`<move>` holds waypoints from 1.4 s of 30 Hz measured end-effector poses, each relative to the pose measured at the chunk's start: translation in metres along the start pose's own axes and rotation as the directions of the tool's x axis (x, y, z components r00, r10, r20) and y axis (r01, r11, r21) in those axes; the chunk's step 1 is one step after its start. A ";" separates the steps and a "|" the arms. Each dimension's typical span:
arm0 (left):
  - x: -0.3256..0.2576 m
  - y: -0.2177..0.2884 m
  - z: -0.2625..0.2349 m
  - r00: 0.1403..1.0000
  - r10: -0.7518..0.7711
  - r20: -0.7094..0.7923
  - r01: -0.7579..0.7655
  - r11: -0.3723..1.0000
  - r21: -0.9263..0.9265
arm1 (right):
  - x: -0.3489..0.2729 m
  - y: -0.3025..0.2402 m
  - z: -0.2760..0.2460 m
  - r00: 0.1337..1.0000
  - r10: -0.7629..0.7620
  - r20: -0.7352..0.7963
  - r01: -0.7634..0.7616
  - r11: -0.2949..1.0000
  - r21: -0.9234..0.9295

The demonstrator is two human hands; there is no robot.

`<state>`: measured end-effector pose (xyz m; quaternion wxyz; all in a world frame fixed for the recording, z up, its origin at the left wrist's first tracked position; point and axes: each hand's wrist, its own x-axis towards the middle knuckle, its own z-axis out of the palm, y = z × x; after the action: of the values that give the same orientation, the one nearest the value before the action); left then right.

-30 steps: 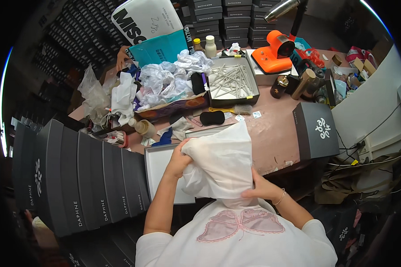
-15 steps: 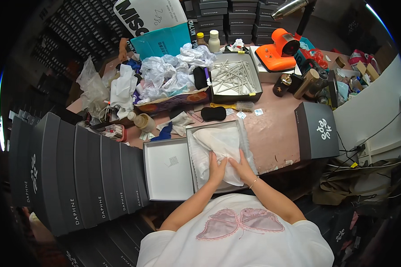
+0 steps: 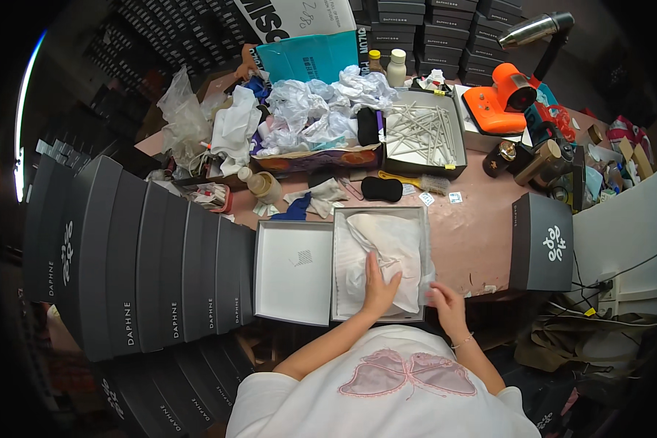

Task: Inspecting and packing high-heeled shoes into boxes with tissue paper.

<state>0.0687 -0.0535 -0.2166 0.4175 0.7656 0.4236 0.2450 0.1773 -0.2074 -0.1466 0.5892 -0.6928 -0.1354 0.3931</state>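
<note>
An uncovered shoe box stands at the table's near edge, holding a bundle wrapped in white paper. My left hand lies on the bundle, fingers stretched out and thumb apart. Just outside the box's right wall, my right hand pinches the edge of a sheet of thin white tissue paper, which hangs over that wall. Against the box's left side lies its lid, white inside turned up.
Dark shoe boxes are stacked at the left; another box stands at the right. Behind are crumpled paper, a box of white sticks, an orange device, a brush and a black pad. Another person's hand shows behind.
My right hand has left the bundle and moved right to the tissue's edge. My left hand stays on the bundle, now flatter. The whole view has shifted.
</note>
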 end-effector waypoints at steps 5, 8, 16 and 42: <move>0.023 -0.009 0.038 0.854 -0.439 0.279 0.520 0.711 -0.473 | 0.026 0.057 -0.044 0.842 0.539 -0.013 -0.531 0.833 0.156; 0.041 -0.033 0.046 0.825 -0.381 0.418 0.559 0.658 -0.504 | 0.067 0.104 -0.030 0.809 0.507 0.296 -0.581 0.764 0.281; 0.030 -0.023 0.029 0.881 -0.328 0.342 0.460 0.765 -0.451 | 0.052 0.070 -0.009 0.773 0.616 0.153 -0.635 0.746 0.202; -0.045 -0.136 -0.140 0.874 -0.404 0.271 0.317 0.895 0.314 | 0.078 -0.026 0.017 0.964 0.086 0.251 0.225 0.241 -0.944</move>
<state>-0.1172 0.0083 -0.2585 0.4169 0.7502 0.5126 -0.0268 0.2233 -0.1376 -0.1530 0.0328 -0.8450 -0.4521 0.2837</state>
